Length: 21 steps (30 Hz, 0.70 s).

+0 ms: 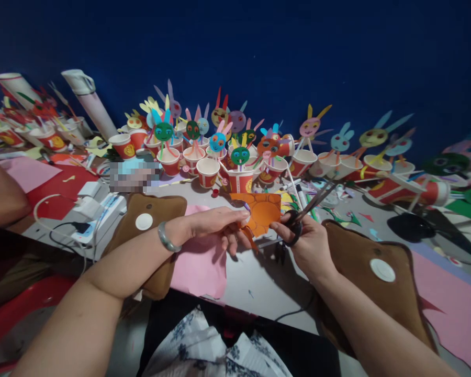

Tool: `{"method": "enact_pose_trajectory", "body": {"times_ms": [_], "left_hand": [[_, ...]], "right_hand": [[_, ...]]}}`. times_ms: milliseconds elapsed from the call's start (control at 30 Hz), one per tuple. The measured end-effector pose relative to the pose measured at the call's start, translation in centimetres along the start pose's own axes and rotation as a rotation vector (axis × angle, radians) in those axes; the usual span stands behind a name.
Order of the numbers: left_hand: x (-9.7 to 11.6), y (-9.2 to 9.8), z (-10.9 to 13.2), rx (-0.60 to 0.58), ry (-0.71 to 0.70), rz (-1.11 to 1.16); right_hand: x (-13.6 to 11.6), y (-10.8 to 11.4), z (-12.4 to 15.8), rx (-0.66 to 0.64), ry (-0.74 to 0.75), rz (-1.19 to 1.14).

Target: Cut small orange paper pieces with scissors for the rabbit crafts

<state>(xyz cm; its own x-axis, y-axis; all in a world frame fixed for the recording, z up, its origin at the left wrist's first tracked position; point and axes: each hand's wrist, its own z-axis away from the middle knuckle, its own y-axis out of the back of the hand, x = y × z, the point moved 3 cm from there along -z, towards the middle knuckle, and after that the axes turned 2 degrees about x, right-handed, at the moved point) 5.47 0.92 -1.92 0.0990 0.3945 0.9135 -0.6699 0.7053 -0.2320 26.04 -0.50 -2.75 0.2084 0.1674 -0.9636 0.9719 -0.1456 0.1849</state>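
My left hand (220, 222) pinches the left edge of an orange paper sheet (262, 209) with circles drawn on it, held just above the table. A thin orange strip hangs from the sheet below my fingers. My right hand (304, 243) grips black-handled scissors (310, 207), fingers through the loops, blades pointing up and to the right, away from the sheet. A silver bangle sits on my left wrist. Both forearms rest near two brown pads, one (149, 220) under the left arm and one (377, 272) under the right.
Several red-and-white paper cups (208, 173) with coloured paper bunny faces on sticks crowd the back of the grey table. Pink paper (200, 262) lies under my left hand. Another person's arm (0, 193) rests at far left beside red paper, white cables and a power strip (98, 209).
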Motion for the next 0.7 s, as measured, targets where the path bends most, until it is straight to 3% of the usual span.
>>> {"method": "enact_pose_trajectory", "body": {"times_ms": [200, 700], "left_hand": [[0.3, 0.4, 0.3, -0.001, -0.078, -0.03], [0.5, 1.3, 0.1, 0.197, -0.166, -0.079]], "right_hand": [[-0.5, 0.1, 0.0, 0.022, -0.002, -0.013], [0.0, 0.6, -0.2, 0.119, 0.04, -0.063]]}}
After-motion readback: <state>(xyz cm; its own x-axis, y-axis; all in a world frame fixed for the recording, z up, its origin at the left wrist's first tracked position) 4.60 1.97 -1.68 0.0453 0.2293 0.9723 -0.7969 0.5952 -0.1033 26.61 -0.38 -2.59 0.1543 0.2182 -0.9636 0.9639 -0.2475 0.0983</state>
